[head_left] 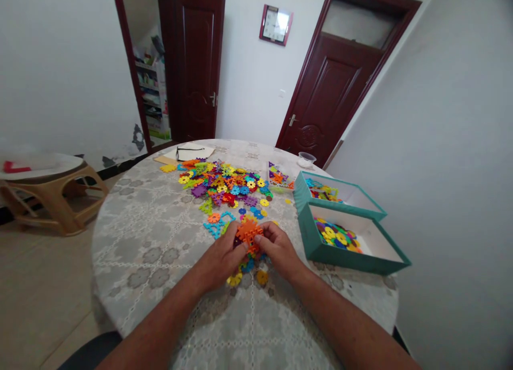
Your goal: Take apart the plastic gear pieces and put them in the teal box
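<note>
Between my two hands is a cluster of orange interlocking plastic pieces (249,231), held just above the table near its middle. My left hand (225,255) grips it from the left, thumb toward the near side. On the right, my right hand (277,247) pinches it between thumb and curled fingers. Yellow and blue notched discs lie below, among them a yellow disc (234,279) and an orange-yellow disc (262,277). Light-blue frame pieces (216,228) lie just beyond my left hand. Part of the orange cluster is hidden by my fingers.
A large heap of mixed interlocking pieces (224,183) spreads across the far table. Two green boxes (348,262) with pieces inside stand at the right. A clear tray (282,187), a clear bowl (306,157) and glasses on paper (196,152) sit farther back. A stool (60,199) stands left.
</note>
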Tool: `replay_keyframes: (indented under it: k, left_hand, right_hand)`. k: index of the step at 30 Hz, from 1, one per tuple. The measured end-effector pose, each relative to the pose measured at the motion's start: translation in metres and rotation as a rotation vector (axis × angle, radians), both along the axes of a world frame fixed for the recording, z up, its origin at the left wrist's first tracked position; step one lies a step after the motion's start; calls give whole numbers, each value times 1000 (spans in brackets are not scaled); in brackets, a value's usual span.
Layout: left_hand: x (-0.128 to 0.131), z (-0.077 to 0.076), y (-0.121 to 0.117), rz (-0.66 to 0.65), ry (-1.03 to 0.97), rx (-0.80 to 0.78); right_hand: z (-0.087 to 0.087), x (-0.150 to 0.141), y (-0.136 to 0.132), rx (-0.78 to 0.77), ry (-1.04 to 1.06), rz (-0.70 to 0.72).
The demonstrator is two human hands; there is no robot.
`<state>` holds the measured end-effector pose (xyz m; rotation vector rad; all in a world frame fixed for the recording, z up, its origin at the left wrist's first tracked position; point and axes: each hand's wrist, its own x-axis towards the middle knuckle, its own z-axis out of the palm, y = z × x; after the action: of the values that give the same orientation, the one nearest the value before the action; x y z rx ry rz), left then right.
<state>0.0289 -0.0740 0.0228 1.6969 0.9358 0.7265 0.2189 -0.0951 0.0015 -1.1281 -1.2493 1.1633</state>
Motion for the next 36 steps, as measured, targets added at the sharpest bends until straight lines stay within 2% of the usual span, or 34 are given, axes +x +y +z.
replay_keyframes:
  k: [2,5,7,13,16,20,23,25,27,29,32,36]
  left_hand:
    - [1,-4,0,-6,-95,-36]
    - [3,-12,2,68,-185,-30]
    - [4,-14,4,106,-190,-18]
    - [1,-8,7,80,-105,15]
    - [-6,-3,9,95,-45,101]
    - [-21,-1,13,118,204,367]
    - [-30,-5,17,81,354,448]
    - [-33,-10,19,56,400,450]
    - [-34,-15,20,26,429,448]
    - [-35,-18,21,-9,458,454]
    - [-35,-22,22,-44,503,461]
    - [-36,-22,25,-52,527,458]
  right_hand:
    - [0,0,-1,15,-26,-4]
    - [0,-1,-2,42,-54,-8]
    - [0,-2,-2,62,-42,-9]
    - [11,-1,-6,133,-99,21]
    - [31,14,-11,182,-251,-16]
    - [75,60,-10,301,-592,-337]
    - [104,111,10,341,-921,-533]
    - [115,147,31,282,-1108,-651]
    - [120,181,52,42,-1305,-730]
    - [120,210,67,-96,-1351,-770]
    - [117,243,76,-243,-1367,-853]
    - [107,260,74,-342,-1396,-938]
